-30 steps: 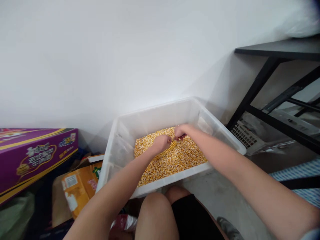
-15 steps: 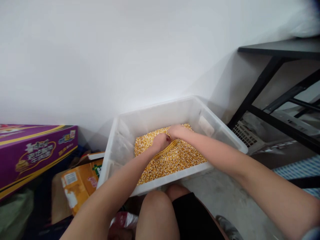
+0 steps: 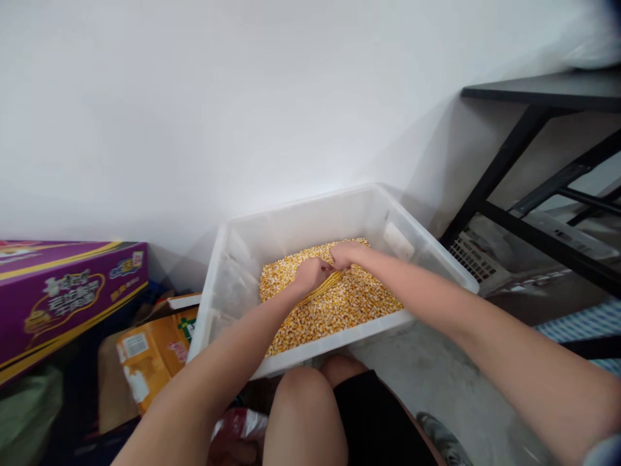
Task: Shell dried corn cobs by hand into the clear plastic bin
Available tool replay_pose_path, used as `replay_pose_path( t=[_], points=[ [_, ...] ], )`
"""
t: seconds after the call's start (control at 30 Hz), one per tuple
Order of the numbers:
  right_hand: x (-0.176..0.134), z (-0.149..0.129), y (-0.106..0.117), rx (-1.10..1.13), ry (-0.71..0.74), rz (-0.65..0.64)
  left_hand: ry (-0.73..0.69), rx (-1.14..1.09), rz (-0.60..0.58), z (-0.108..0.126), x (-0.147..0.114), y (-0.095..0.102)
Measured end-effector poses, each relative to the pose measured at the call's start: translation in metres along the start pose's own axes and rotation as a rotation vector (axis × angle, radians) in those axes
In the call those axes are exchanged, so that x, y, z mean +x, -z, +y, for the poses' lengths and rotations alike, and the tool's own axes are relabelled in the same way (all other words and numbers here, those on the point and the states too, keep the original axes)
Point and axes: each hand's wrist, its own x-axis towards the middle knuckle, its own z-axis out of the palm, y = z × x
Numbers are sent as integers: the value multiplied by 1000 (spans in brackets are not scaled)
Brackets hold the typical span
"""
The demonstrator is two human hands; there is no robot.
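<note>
A yellow corn cob (image 3: 324, 285) lies slantwise low in a translucent plastic bin (image 3: 295, 360), just above a bed of loose corn kernels (image 3: 334, 314). My left hand (image 3: 311, 273) is closed around the cob's middle, its fingers partly hidden. At the far right end of the cob, my right hand (image 3: 344, 254) is also closed on it, with the fingertips turned in toward the left hand. Rows of kernels show on the near side of the cob; its far side is covered by my hands.
A purple printed carton (image 3: 72, 294) and a torn orange box (image 3: 155, 353) stand left of the bin. On the right is a black-framed table (image 3: 538, 97) with a white plastic basket (image 3: 478, 259) beneath. A white wall rises behind; my knees are against the near side.
My right hand has shifted slightly to the right along the cob, away from the left hand. The left hand stays nearly in place, and the view has moved a little.
</note>
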Motion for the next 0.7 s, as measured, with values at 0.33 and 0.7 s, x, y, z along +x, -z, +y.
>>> replay_pose_path(
  t=[0.33, 0.7],
  points=[
    [11, 38, -13, 350, -25, -239, -150, 145, -11, 10, -4, 6],
    [2, 43, -5, 344, -101, -217, 129, 280, -142, -7, -2, 24]
  ],
)
